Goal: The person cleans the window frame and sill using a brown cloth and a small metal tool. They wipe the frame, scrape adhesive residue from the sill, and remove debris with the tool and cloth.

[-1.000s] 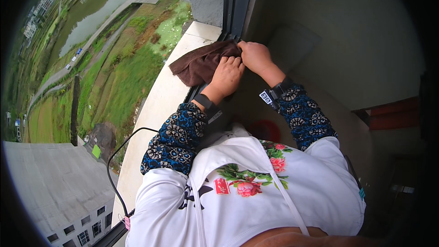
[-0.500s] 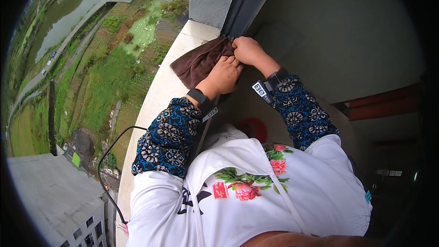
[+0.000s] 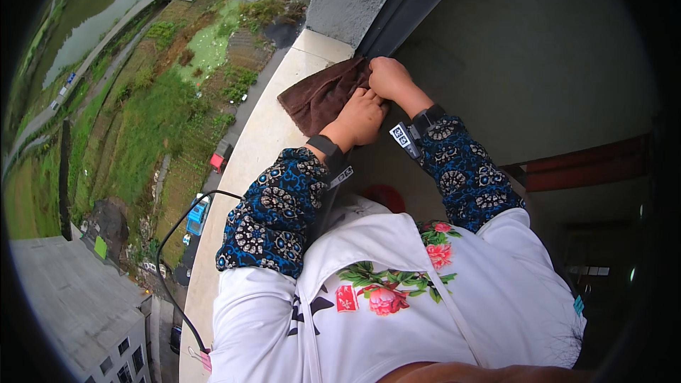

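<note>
At the smooth pale ledge (image 3: 264, 140), hands (image 3: 360, 118) touch rumpled brown cloth (image 3: 318, 99).

Wide fisheye looks down from head height

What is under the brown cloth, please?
Under the brown cloth is the pale windowsill, visible beyond the cloth's left edge. What lies beneath its right part, near the left hand and right hand, is covered.
</note>
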Demonstrator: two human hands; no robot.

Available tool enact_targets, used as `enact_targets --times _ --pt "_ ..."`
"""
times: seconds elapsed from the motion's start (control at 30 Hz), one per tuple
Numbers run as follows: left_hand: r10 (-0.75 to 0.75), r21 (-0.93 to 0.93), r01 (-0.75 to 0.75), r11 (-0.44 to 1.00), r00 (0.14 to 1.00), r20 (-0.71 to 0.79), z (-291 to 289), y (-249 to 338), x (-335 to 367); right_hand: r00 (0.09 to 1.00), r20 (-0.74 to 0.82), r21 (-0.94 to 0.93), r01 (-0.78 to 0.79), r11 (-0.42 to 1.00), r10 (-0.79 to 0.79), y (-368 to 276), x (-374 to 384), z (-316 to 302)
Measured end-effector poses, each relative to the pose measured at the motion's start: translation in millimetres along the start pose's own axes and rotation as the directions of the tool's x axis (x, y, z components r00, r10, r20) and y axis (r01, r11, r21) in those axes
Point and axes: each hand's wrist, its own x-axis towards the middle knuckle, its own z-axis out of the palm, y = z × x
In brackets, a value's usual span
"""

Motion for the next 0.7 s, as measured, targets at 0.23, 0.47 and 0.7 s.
enact_targets --times 0.23,0.47,0.7 --pt "-0.019 -0.035 0.018 0.999 1.0 -0.009 4.3 -2.7 -0.4 0.992 -0.111 0.11 0.079 0.991 -0.067 -1.0 -12.5 7.3" --pt "0.002 0.025 -0.003 1.0 1.0 0.01 1.5 -0.8 -0.2 0.955 -0.176 0.081 0.256 0.963 -0.239 2.6 -28.6 3.7" --pt "-0.002 -0.04 0.002 0.999 1.0 0.01 0.4 -1.2 -1.1 0.964 -0.162 0.064 0.222 0.973 -0.209 0.1 -43.3 0.1"
